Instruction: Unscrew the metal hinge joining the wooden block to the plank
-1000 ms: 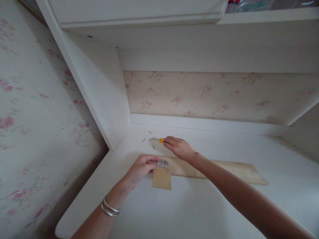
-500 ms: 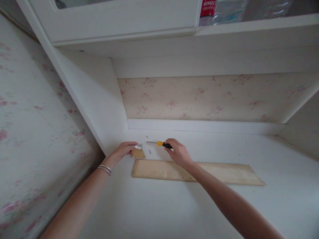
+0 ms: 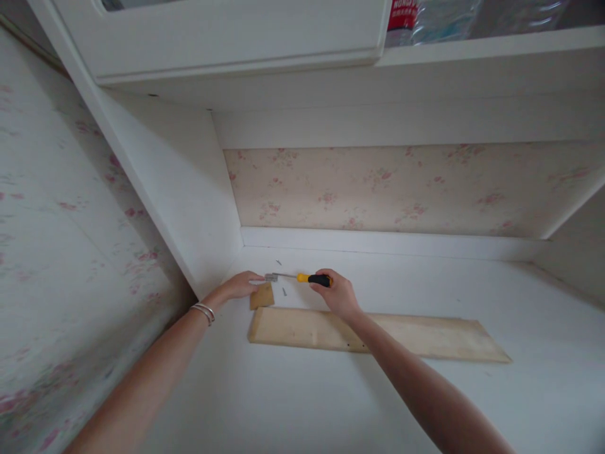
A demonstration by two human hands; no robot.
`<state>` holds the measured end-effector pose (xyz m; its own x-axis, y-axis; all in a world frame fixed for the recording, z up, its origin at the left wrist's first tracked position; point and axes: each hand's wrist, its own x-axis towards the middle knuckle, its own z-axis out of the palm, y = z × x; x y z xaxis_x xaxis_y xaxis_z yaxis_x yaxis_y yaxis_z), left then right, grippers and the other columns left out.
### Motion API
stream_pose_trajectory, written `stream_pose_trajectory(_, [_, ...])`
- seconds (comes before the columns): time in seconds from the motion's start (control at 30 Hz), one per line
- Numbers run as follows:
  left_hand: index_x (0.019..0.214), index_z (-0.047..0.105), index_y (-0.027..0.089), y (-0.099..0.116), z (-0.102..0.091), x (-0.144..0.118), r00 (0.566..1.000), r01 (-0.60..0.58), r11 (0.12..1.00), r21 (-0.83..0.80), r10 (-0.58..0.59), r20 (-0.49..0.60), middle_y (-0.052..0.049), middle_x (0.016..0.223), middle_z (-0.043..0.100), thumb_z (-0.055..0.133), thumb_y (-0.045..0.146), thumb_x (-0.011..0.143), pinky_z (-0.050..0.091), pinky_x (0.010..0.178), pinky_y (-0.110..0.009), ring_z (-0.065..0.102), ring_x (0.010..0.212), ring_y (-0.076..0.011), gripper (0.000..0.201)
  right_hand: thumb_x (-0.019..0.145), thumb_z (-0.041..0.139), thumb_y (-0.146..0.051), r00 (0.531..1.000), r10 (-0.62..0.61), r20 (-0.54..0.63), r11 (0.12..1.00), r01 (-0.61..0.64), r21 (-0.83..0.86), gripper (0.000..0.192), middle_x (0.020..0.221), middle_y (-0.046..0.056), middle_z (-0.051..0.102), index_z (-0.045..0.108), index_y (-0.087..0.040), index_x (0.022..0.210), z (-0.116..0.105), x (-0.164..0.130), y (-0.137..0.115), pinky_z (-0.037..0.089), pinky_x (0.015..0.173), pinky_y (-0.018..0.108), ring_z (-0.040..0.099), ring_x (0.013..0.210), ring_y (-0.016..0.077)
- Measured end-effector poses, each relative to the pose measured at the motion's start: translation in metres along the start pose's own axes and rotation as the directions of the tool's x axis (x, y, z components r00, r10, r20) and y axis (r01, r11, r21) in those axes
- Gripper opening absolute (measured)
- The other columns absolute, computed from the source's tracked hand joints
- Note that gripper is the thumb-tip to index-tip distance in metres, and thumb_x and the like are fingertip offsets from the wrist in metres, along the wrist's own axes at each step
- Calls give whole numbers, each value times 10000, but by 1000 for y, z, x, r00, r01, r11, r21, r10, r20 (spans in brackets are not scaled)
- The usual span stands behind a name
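My left hand pinches a small silver metal hinge over the white surface. Just below those fingers lies a small square piece of brown board. My right hand is closed around the black and yellow handle of a screwdriver. Its shaft points left, and the tip meets the hinge or sits very close to it. One screw lies behind the shaft, another screw in front of it. Nearer to me, a long pale wooden board passes under my right forearm.
A white cabinet side panel stands on the left, beside the flowered wall. Overhead runs a cabinet with a white door and clear plastic bottles on its shelf. A low white ledge borders the back.
The hinge has turned and moved slightly right, off the small board. The screwdriver tip has come up to it. The camera view has shifted a little.
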<state>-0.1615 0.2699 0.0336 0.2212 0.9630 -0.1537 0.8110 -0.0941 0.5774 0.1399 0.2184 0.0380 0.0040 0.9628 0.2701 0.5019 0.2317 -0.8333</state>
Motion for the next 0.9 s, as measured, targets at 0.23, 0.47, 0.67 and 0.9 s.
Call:
stream_pose_trajectory(0.23, [997, 708, 182, 19, 23, 4, 960, -59, 995, 84, 80, -268, -72, 1044, 666, 575, 467, 752, 434, 866, -266, 597, 971, -211, 398, 611, 703, -437, 985, 173, 2, 955, -169, 244, 403, 813, 6, 649, 664, -212, 944, 11, 4, 1, 414, 643, 263, 564, 722, 149])
stream_pose_trajectory(0.47, [903, 710, 180, 26, 29, 20, 935, -14, 985, 173, 75, -347, -59, 970, 678, 488, 424, 825, 431, 827, -265, 597, 929, -193, 339, 592, 749, -434, 965, 261, 25, 879, -249, 407, 478, 785, 10, 629, 648, -172, 979, 2, 1, 5, 460, 621, 248, 564, 680, 120])
stream_pose_trajectory(0.67, [818, 722, 194, 13, 15, 20, 947, 67, 950, 304, 36, -320, -94, 958, 675, 473, 351, 816, 421, 795, -295, 598, 917, -222, 294, 631, 770, -233, 894, 416, 165, 475, -368, 800, 352, 939, 52, 660, 611, -137, 930, -36, -12, 2, 534, 811, 218, 634, 851, 124])
stream_pose_trajectory(0.9, [955, 704, 211, 4, 11, 25, 972, 35, 953, 300, 37, -230, -55, 1023, 691, 503, 317, 794, 421, 806, -244, 606, 959, -191, 278, 770, 665, -215, 727, 604, 325, 24, -424, 905, 261, 912, 62, 677, 584, -122, 1000, -83, -55, 2, 574, 663, 154, 655, 775, 111])
